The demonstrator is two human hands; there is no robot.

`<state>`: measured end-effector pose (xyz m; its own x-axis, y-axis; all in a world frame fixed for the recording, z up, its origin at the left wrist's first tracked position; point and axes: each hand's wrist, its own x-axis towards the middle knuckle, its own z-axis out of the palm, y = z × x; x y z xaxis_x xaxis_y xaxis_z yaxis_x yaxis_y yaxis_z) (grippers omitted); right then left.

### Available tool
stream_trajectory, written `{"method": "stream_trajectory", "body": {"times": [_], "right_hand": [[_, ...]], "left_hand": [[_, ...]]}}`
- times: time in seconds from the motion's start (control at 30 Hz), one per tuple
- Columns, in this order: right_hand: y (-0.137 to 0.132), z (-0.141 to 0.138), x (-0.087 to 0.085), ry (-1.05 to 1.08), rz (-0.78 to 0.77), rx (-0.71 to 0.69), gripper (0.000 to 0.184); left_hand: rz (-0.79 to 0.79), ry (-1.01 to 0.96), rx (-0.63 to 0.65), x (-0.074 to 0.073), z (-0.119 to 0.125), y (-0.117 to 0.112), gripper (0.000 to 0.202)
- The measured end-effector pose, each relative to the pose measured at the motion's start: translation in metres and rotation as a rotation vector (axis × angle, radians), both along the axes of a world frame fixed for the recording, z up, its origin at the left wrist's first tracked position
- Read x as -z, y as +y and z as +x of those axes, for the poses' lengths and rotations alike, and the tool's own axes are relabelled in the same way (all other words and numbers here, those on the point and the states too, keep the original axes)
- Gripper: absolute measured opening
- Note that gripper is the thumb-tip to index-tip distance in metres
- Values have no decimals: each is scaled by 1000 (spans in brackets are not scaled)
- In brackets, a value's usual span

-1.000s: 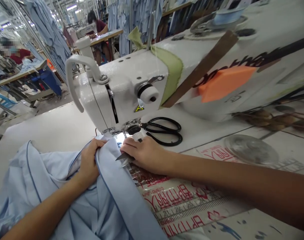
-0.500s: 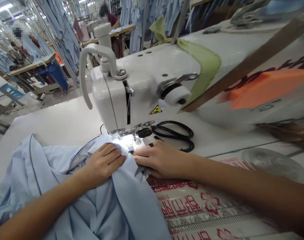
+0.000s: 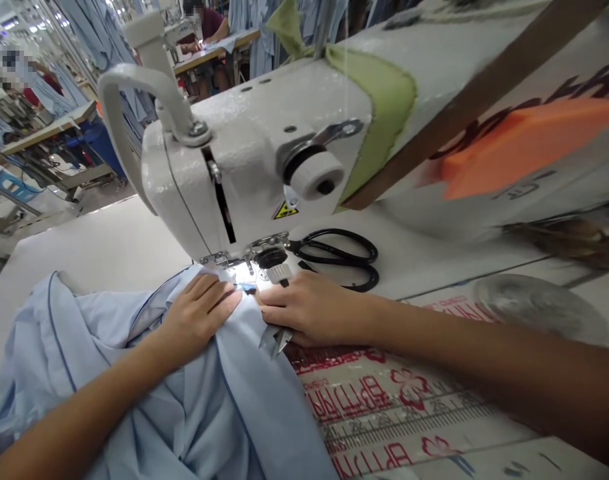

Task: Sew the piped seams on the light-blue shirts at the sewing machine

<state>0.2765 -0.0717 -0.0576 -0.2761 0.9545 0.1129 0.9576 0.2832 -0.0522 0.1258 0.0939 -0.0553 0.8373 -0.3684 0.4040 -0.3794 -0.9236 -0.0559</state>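
A light blue garment [image 3: 149, 393] with dark blue piping lies bunched on the table, its edge fed under the needle area of a white sewing machine [image 3: 244, 167]. My left hand [image 3: 197, 317] lies flat on the cloth just left of the presser foot, fingers stretched out. My right hand [image 3: 309, 310] rests on the cloth's right edge by the presser foot, fingers curled round small metal thread snips [image 3: 279, 340] whose tips poke out below the palm.
Black scissors [image 3: 344, 257] lie on the machine bed behind my right hand. A printed ruler sheet [image 3: 384, 413] covers the table at the right. Other people sit at sewing tables [image 3: 49, 133] in the background, with blue garments hanging around.
My left hand went from gripping the cloth fold to lying flat on it. My right hand slid up toward the presser foot, and the snips' tips now point down. The view shifted slightly.
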Motion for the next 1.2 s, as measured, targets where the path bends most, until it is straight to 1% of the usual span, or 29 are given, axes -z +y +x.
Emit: {"method": "stream_trajectory", "body": {"times": [0.1, 0.17, 0.23, 0.27, 0.33, 0.4, 0.43, 0.5, 0.53, 0.63, 0.7, 0.8, 0.83, 0.93, 1.0, 1.07, 1.13, 1.2], "right_hand": [[-2, 1, 0, -2, 11, -14, 17], [-3, 4, 0, 27, 55, 19, 24], [-2, 6, -1, 83, 102, 131, 31], [-1, 6, -2, 106, 102, 204, 31], [4, 3, -4, 120, 49, 343, 24], [12, -5, -6, 102, -35, 452, 19], [17, -9, -8, 105, -71, 486, 20], [25, -16, -8, 152, -108, 505, 21], [28, -18, -7, 182, -102, 507, 22], [30, -16, -1, 259, -21, 545, 21], [27, -11, 5, 322, -6, 515, 19], [26, -4, 12, 420, -36, 380, 20], [27, -4, 13, 447, -37, 376, 20], [33, -8, 14, 503, -21, 442, 15], [37, -11, 13, 478, 4, 439, 13], [36, -11, 11, 427, 36, 396, 13], [30, -10, 10, 374, 38, 347, 12], [20, -8, 8, 274, 54, 268, 13]], "left_hand": [[-1, 14, -11, 0, 1, 0, 24], [-8, 31, -8, 0, 0, 0, 23], [-9, 65, -1, 0, -1, -2, 23], [-7, 84, 3, 0, -3, -2, 23], [-4, 105, 10, 0, -6, -4, 23], [10, 92, 5, 0, -9, -5, 21], [21, 78, -4, 0, -10, -5, 20], [45, 51, -25, 0, -11, -4, 18], [55, 44, -32, 1, -11, -4, 17], [59, 31, -23, 2, -10, -3, 18], [50, 27, -19, 3, -10, -3, 18], [45, 33, -34, 3, -10, -2, 18], [47, 35, -38, 3, -9, -2, 18], [60, 18, -36, 3, -9, -3, 19], [72, -2, -35, 3, -10, -3, 19], [84, -12, -48, 3, -10, -4, 20], [83, -17, -76, 3, -10, -5, 20], [63, -43, -99, 4, -11, -6, 20]]}}
